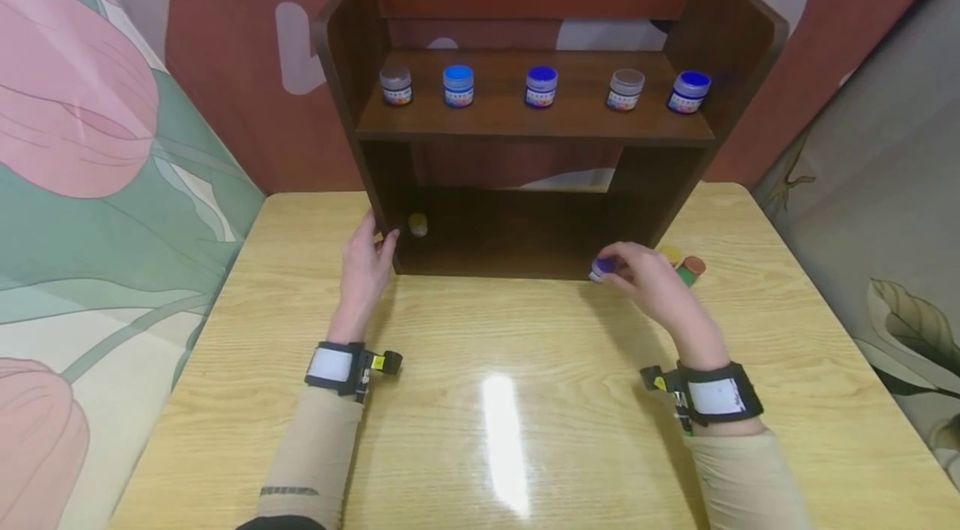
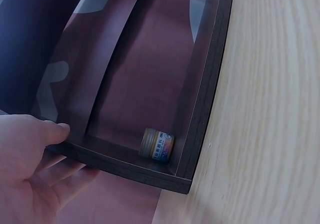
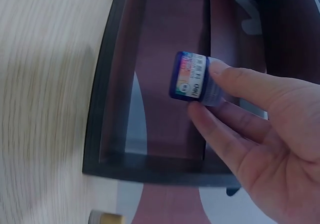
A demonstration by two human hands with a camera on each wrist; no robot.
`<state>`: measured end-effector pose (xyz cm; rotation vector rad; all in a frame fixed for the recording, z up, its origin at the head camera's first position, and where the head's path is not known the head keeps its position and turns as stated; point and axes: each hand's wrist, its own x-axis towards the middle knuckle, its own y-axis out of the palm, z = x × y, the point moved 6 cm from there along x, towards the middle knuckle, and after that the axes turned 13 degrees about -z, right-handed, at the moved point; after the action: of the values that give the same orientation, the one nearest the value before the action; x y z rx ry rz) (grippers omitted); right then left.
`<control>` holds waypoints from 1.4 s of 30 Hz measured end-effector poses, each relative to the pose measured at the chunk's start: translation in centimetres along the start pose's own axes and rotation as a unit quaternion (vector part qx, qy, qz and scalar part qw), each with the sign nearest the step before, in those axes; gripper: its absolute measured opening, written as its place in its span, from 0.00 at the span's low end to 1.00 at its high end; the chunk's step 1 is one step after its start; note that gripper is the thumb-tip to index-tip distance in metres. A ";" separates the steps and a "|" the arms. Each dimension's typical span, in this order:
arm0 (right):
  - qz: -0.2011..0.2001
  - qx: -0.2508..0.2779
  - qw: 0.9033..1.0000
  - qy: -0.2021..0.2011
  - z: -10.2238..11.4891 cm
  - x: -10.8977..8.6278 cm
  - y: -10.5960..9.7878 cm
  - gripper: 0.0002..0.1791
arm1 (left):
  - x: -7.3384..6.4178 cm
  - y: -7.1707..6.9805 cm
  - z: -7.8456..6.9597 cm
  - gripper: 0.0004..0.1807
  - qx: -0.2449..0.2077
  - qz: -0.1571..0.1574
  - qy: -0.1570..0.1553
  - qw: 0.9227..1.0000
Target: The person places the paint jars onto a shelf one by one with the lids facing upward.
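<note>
A dark brown two-tier shelf (image 1: 540, 134) stands on the table. My left hand (image 1: 365, 263) grips the edge of its left side panel, thumb on the inner face and fingers outside, as the left wrist view shows. Inside the lower tier, near that panel, is a small yellow-lidded paint jar (image 2: 157, 145). My right hand (image 1: 651, 280) pinches a blue paint jar (image 3: 192, 78) by its lid between thumb and fingers. This jar is held in front of the lower tier's right end, its label showing in the right wrist view.
On the upper tier several paint jars stand in a row, from a grey-lidded jar (image 1: 396, 86) to a blue jar (image 1: 689, 92). Right of the shelf, partly behind my right hand, are a green jar with a red-brown lid (image 1: 691, 269) and a yellow-topped one (image 1: 669, 252).
</note>
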<state>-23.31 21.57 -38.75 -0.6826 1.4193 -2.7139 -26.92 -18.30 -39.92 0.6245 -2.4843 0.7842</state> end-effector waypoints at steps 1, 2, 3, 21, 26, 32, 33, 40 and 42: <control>-0.004 0.001 1.000 -0.002 0.2 0.2 0.1 0.15 | 0.0 0.0 0.0 0.21 0.000 0.001 0.000 1.000; -0.007 0.002 1.000 -0.003 0.3 0.3 0.3 0.15 | 0.0 0.1 0.1 0.21 0.001 0.001 -0.001 1.000; -0.012 0.005 1.000 -0.004 0.4 0.5 0.4 0.15 | 0.0 0.1 0.1 0.21 0.001 0.002 -0.001 1.000; -0.073 0.000 0.994 -0.084 4.5 3.1 4.3 0.11 | -0.2 0.0 0.3 0.21 0.005 -0.001 0.002 1.000; -0.083 0.006 0.992 -0.092 5.4 4.0 5.2 0.11 | -0.2 0.1 0.3 0.21 0.007 0.006 -0.002 1.000; -0.108 0.016 0.988 -0.109 6.2 5.0 6.1 0.11 | -0.1 0.2 0.5 0.22 0.007 0.008 0.006 1.000; -0.111 0.019 0.988 -0.108 6.3 5.2 6.3 0.11 | -0.1 0.2 0.5 0.22 0.007 0.007 0.007 1.000; -0.110 0.027 0.989 -0.094 6.8 6.2 7.8 0.12 | 0.0 0.2 0.5 0.21 0.006 0.012 0.013 1.000; -0.107 0.028 0.990 -0.092 6.9 6.5 8.2 0.12 | 0.0 0.1 0.5 0.20 0.006 0.010 0.016 1.000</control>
<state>-28.18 9.99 -39.31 -1.1088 1.2914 -2.7423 -27.13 -18.51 -40.34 0.5876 -2.4617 0.8115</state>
